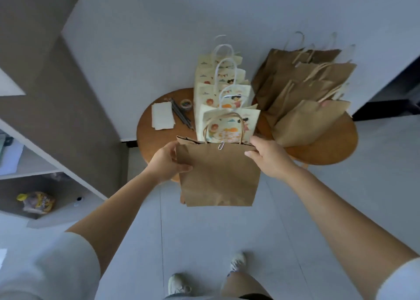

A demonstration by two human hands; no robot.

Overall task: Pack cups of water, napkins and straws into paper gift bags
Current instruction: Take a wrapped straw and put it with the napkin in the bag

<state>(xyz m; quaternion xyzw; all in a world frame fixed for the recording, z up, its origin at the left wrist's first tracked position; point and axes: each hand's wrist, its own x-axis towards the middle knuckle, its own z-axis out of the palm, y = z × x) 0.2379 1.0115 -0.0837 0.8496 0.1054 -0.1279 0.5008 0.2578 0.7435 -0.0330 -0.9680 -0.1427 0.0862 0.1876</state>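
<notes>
Left hand [169, 161] grips the left edge of a plain brown kraft paper bag [218, 174], thumb across the front face and fingers curled behind. Right hand [269, 157] grips the bag's top right corner the same way, thumb on the front. The bag hangs upright between the two hands, above the grey tiled floor [204, 243] and a pair of pale sneakers [179, 286]. Its mouth is level with the near edge of the desk. A small silver paperclip [221, 145] sits on the middle of the bag's top rim, and its twisted brown paper handle [223, 122] arches up behind the clip.

Just beyond is a round brown wooden desk [156, 140]. On its left part lies a small stack of white paper napkins [162, 115], with a bundle of thin dark straws [181, 115] beside it and a small roll of patterned tape [186, 104] near the straws' far end. Down the middle stands a row of cream paper gift bags with cartoon prints and white cord handles [227, 99], one behind another. On the right, a fanned pile of flat brown paper bags [306, 90] leans back towards the white wall [159, 38].

Off to the left, a yellow packet [36, 203] lies on a low shelf [68, 186].
</notes>
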